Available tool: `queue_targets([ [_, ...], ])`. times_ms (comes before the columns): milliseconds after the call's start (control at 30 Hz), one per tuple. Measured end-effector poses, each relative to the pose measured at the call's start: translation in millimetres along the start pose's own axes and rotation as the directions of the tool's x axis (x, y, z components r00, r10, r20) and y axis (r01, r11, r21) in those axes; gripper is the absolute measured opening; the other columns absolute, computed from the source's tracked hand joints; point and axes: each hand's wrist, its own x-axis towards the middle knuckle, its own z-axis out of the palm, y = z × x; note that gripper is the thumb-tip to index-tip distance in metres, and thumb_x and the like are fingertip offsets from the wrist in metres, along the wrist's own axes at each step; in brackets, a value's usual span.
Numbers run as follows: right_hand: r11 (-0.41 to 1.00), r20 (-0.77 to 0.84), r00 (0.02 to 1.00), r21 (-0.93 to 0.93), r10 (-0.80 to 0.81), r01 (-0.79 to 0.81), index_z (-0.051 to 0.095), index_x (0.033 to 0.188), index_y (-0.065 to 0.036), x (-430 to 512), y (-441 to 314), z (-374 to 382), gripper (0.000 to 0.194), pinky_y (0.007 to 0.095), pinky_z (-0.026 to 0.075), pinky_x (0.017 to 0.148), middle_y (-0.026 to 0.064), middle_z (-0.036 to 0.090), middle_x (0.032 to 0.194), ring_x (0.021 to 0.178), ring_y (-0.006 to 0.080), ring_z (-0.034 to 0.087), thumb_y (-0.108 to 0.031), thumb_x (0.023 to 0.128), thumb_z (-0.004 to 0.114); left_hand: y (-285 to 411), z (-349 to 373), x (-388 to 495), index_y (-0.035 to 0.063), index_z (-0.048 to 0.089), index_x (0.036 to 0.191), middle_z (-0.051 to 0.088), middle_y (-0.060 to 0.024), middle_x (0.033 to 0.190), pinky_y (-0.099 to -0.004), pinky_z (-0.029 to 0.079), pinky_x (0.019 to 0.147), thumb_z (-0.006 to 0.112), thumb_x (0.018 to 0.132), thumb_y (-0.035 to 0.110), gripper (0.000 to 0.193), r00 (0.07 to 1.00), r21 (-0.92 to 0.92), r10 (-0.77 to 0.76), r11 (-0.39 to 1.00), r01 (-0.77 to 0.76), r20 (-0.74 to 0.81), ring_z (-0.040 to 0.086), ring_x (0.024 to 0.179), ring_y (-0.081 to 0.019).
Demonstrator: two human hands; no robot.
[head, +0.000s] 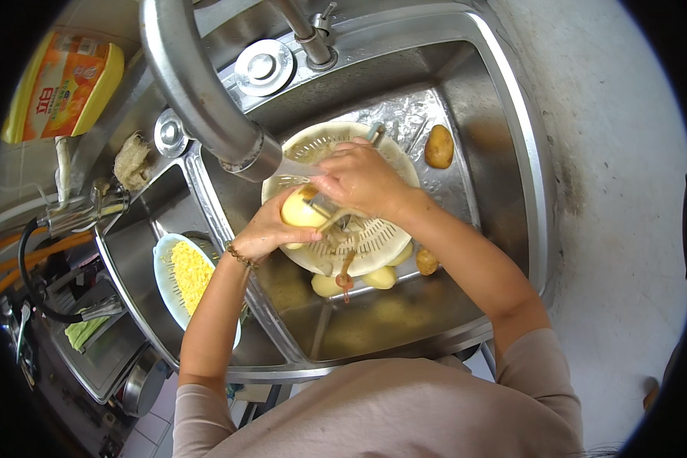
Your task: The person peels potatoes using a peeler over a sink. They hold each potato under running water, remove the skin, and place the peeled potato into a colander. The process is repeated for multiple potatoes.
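Observation:
My left hand [269,226] grips a mostly peeled potato [301,209] over a cream plastic colander [378,243]. A brown patch of skin remains on the potato's upper side. My right hand [360,176] is closed around a peeler [318,206], whose metal blade lies against the potato; its handle end sticks out past my knuckles. A curl of peel hangs by the blade. Water from the faucet [252,154] runs onto my right hand. Peelings lie in the colander, and pale peeled potatoes [380,277] show under its near rim.
Two unpeeled potatoes, one at the back [438,146] and one nearer [427,261], lie in the large steel sink basin [372,338]. The left basin holds a light-blue strainer [169,280] of yellow bits. A scrubbing pad [133,161] and a yellow detergent bottle [63,86] are at left.

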Motion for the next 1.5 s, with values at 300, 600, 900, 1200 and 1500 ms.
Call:
queue_targets([
  [300, 0.999, 0.071, 0.997, -0.044, 0.008, -0.005, 0.066, 0.075, -0.007, 8.9, 16.8, 9.4, 0.025, 0.0405, 0.043, 0.082, 0.0094, 0.064, 0.075, 0.081, 0.0286, 0.062, -0.024, 0.091, 0.056, 1.0, 1.0, 2.2, -0.0007, 0.046, 0.130, 0.058, -0.0053, 0.115, -0.0281, 0.046, 0.091, 0.085, 0.062, 0.010, 0.079, 0.968, 0.369, 0.219, 0.915, -0.162, -0.118, 0.054, 0.103, -0.0126],
  [600, 0.954, 0.047, 0.969, 0.172, 0.241, -0.246, 0.067, 0.081, -0.006, 5.9, 20.3, 9.5, 0.017, 0.0394, 0.048, 0.073, 0.0117, 0.065, 0.076, 0.079, 0.0307, 0.063, -0.019, 0.089, 0.059, -4.6, -10.9, -5.1, 0.0014, 0.046, 0.131, 0.057, -0.0063, 0.118, -0.0289, 0.044, 0.095, 0.085, 0.060, 0.012, 0.082, 0.965, 0.357, 0.258, 0.907, -0.224, -0.052, 0.053, 0.107, -0.0132],
  [900, 0.983, -0.099, 0.985, -0.133, -0.142, 0.128, 0.069, 0.081, -0.011, 7.5, 5.4, 22.8, 0.021, 0.0399, 0.048, 0.074, 0.0102, 0.065, 0.065, 0.066, 0.0288, 0.064, -0.026, 0.086, 0.056, 3.8, 1.2, -4.6, 0.0038, 0.045, 0.130, 0.057, -0.0065, 0.116, -0.0293, 0.045, 0.095, 0.085, 0.059, 0.011, 0.082, 0.969, 0.499, 0.236, 0.849, -0.172, -0.068, 0.054, 0.107, -0.0150],
  [1200, 0.953, 0.116, 0.991, -0.300, 0.066, -0.028, 0.063, 0.079, -0.013, -4.2, 28.9, -4.8, 0.016, 0.0400, 0.048, 0.079, 0.0081, 0.067, 0.075, 0.077, 0.0243, 0.066, -0.025, 0.084, 0.055, 1.0, -1.3, -15.1, 0.0044, 0.043, 0.132, 0.054, -0.0061, 0.120, -0.0288, 0.043, 0.097, 0.084, 0.059, 0.008, 0.084, 0.968, 0.431, 0.236, 0.884, -0.180, -0.081, 0.051, 0.112, -0.0143],
  [1500, 0.889, 0.119, 0.917, -0.320, 0.380, -0.327, 0.069, 0.083, -0.010, 6.9, 33.9, -17.3, 0.019, 0.0398, 0.042, 0.082, 0.0052, 0.068, 0.078, 0.084, 0.0244, 0.062, -0.027, 0.079, 0.060, 2.5, 3.3, -15.7, 0.0045, 0.045, 0.130, 0.054, -0.0044, 0.120, -0.0283, 0.045, 0.094, 0.087, 0.059, 0.008, 0.082, 0.966, 0.380, 0.257, 0.896, -0.228, -0.028, 0.052, 0.109, -0.0133],
])
